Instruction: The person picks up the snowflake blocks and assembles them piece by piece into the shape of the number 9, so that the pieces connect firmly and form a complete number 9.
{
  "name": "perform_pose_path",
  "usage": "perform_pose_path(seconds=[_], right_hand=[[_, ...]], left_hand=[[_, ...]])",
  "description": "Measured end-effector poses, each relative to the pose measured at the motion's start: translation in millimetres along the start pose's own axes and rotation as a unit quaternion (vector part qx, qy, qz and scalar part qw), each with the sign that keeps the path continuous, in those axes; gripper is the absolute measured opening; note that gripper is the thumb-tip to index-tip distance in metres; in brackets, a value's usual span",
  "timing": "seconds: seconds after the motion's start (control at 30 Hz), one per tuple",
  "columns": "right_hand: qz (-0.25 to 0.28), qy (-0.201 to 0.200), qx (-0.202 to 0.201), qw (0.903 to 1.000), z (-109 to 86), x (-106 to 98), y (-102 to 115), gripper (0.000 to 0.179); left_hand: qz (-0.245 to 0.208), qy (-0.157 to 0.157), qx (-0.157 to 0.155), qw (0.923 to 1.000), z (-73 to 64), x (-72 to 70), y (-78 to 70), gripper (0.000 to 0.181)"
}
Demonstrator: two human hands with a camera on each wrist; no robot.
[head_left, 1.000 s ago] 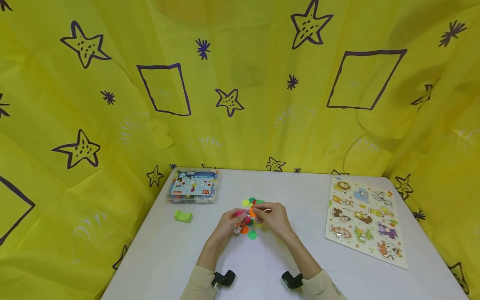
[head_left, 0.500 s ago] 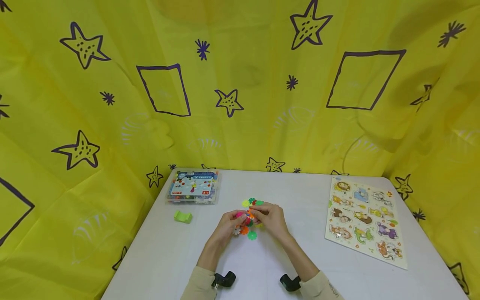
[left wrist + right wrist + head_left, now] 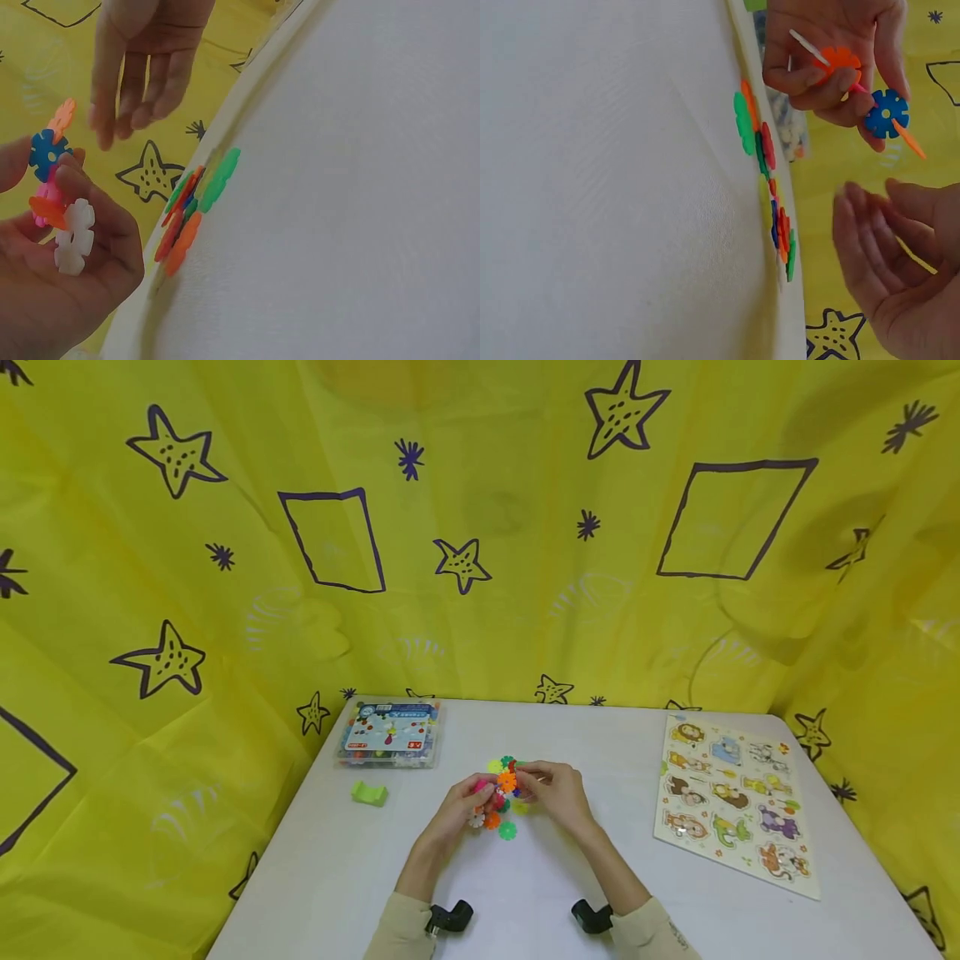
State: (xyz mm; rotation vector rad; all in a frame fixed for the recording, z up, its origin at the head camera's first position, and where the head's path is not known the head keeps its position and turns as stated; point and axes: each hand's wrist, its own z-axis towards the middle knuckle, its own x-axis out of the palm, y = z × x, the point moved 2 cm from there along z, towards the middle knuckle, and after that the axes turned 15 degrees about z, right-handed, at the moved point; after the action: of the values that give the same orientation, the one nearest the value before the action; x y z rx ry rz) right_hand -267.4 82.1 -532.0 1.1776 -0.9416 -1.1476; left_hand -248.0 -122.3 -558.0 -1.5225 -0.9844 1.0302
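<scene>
No txt can be read for certain. On the clear plastic box (image 3: 386, 763), a label (image 3: 390, 728) is seen, w/ blue top strip, small white patch, round emblem at its L end & red blocks along the bottom edge; its print's too small to be made out. Dark lettering (image 3: 677, 933) is borne by the R sleeve (image 3: 647, 932), also illeg.

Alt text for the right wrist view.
The left hand holds a chain of notched discs, a blue one and an orange one sticking out. Lower in frame, the empty right hand is apart from it. More colored discs lie on the white table.
</scene>
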Motion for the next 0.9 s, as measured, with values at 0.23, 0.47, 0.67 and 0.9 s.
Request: perform_pose_path(seconds=[0.23,0.47,0.67,0.9], right_hand=[[-0.198,0.039,0.023,0.9792,-6.8,0,-9,0.014],[-0.280,0.076,0.012,0.9571,-9.5,5,-13,0.020],[-0.270,0.062,0.020,0.9606,-8.3,4,-12,0.019],[-0.213,0.044,0.004,0.9761,-5.9,2,-10,0.018]], left_hand=[[-0.028,0.009,0.025,0.9993,-1.0,2.1,-2.4,0.033],[-0.070,0.018,0.031,0.9969,0.5,3.5,-2.6,0.023],[-0.071,0.010,0.032,0.9969,2.0,1.9,-2.3,0.018],[-0.096,-0.028,-0.006,0.9950,2.3,1.2,0.5,0.018]])
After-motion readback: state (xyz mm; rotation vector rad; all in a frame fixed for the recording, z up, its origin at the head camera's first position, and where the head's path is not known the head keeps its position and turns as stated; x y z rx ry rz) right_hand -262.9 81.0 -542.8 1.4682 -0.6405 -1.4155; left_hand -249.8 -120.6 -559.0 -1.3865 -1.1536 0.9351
